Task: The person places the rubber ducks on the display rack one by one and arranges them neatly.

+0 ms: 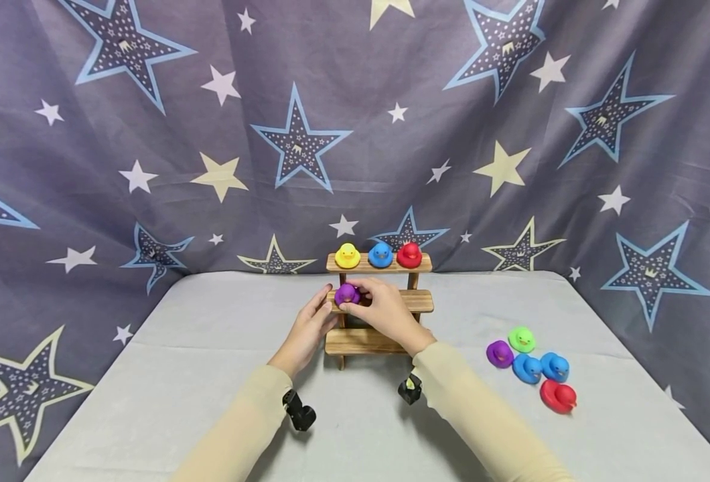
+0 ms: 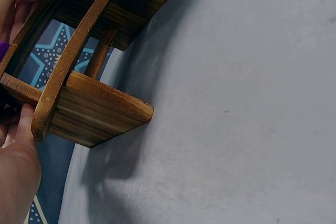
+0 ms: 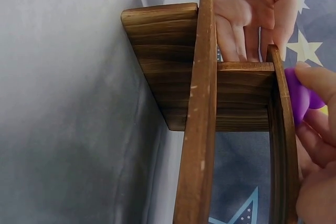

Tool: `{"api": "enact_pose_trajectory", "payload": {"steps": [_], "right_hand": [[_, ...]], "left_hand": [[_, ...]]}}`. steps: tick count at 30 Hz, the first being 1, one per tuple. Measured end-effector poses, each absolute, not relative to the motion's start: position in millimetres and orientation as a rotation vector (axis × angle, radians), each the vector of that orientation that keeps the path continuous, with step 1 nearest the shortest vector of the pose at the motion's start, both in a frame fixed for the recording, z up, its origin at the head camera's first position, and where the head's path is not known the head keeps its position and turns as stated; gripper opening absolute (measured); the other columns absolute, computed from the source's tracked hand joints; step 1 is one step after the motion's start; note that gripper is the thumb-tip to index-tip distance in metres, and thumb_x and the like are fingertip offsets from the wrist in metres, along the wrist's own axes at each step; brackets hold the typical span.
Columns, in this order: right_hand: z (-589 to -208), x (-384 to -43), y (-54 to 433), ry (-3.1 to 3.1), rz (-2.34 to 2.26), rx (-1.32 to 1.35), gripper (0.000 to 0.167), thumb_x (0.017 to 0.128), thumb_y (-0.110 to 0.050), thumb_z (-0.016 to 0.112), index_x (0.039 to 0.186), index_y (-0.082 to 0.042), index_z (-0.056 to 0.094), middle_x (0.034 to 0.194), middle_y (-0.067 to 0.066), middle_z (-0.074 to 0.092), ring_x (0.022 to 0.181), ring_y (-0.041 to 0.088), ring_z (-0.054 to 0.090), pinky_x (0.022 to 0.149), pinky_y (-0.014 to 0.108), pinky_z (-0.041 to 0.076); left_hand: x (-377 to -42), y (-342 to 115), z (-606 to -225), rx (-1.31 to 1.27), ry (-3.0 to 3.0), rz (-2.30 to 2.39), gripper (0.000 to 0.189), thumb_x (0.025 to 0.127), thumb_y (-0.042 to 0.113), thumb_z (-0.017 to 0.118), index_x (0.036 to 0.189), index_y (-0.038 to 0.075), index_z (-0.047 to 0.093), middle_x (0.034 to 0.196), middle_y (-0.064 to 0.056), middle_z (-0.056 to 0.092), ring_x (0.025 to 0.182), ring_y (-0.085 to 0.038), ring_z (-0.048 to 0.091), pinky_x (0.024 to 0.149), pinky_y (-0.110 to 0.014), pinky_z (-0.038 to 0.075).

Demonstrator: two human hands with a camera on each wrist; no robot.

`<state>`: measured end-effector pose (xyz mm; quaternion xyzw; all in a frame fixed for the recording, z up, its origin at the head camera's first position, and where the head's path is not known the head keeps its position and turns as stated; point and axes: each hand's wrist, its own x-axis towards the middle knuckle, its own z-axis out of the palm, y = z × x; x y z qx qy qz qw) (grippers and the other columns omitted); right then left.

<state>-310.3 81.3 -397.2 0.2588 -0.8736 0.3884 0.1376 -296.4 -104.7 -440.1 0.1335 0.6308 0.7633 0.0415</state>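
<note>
A three-tier wooden stand (image 1: 364,341) stands on the table in front of me. My right hand (image 1: 386,311) pinches a purple rubber duck (image 1: 346,294) between thumb and fingers, at the left end of the middle tier. In the right wrist view the purple duck (image 3: 298,98) sits right against the tier's surface. Beside the stand's left end, my left hand (image 1: 308,333) has its fingers fairly straight; in the left wrist view its thumb (image 2: 25,129) touches the wood. Yellow (image 1: 347,256), blue (image 1: 381,255) and red (image 1: 410,255) ducks line the top tier.
To the right on the grey tablecloth (image 1: 451,314) lies a loose group of ducks: green (image 1: 522,339), purple (image 1: 500,354), two blue, one of them a blue duck (image 1: 555,367), and red (image 1: 558,396). A star-patterned curtain (image 1: 355,174) hangs behind the table.
</note>
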Motion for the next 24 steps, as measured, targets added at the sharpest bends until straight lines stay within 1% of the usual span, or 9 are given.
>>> {"api": "enact_pose_trajectory", "payload": {"steps": [5, 10, 13, 18, 24], "right_hand": [[-397, -309, 82, -2.527, 1.141, 0.748, 0.054, 0.087, -0.03, 0.081, 0.132, -0.005, 0.065, 0.126, 0.011, 0.066, 0.107, 0.022, 0.065, 0.09, 0.032, 0.059], [-395, -309, 84, -2.544, 1.19, 0.747, 0.06, 0.086, -0.029, 0.082, 0.135, -0.002, 0.062, 0.128, 0.012, 0.064, 0.108, 0.023, 0.065, 0.093, 0.03, 0.057], [-394, -308, 86, -2.555, 1.23, 0.758, 0.06, 0.085, -0.028, 0.083, 0.136, -0.004, 0.061, 0.128, 0.011, 0.064, 0.108, 0.021, 0.065, 0.095, 0.029, 0.056], [-393, -306, 93, -2.558, 1.267, 0.793, 0.059, 0.086, -0.026, 0.082, 0.137, -0.007, 0.06, 0.128, 0.01, 0.064, 0.109, 0.02, 0.064, 0.096, 0.033, 0.056], [-389, -300, 107, -2.55, 1.272, 0.831, 0.058, 0.087, -0.026, 0.081, 0.136, -0.004, 0.06, 0.129, 0.014, 0.064, 0.11, 0.024, 0.064, 0.096, 0.037, 0.056]], "left_hand": [[-295, -104, -439, 0.409, 1.936, 2.335, 0.053, 0.109, 0.008, 0.034, 0.158, -0.002, 0.017, 0.162, -0.024, 0.017, 0.144, -0.041, 0.03, 0.119, -0.045, 0.032], [-295, -103, -439, 0.404, 1.916, 2.359, 0.053, 0.109, 0.007, 0.034, 0.158, -0.003, 0.016, 0.161, -0.025, 0.018, 0.144, -0.041, 0.03, 0.119, -0.046, 0.032], [-295, -103, -439, 0.407, 1.906, 2.368, 0.053, 0.109, 0.006, 0.033, 0.158, -0.003, 0.015, 0.161, -0.025, 0.018, 0.144, -0.041, 0.029, 0.119, -0.047, 0.031], [-294, -104, -439, 0.416, 1.918, 2.363, 0.053, 0.109, 0.007, 0.033, 0.158, -0.004, 0.015, 0.161, -0.026, 0.018, 0.144, -0.042, 0.029, 0.119, -0.048, 0.031], [-294, -103, -439, 0.411, 1.919, 2.365, 0.054, 0.109, 0.008, 0.035, 0.158, -0.004, 0.015, 0.162, -0.026, 0.016, 0.145, -0.041, 0.027, 0.119, -0.047, 0.031]]}}
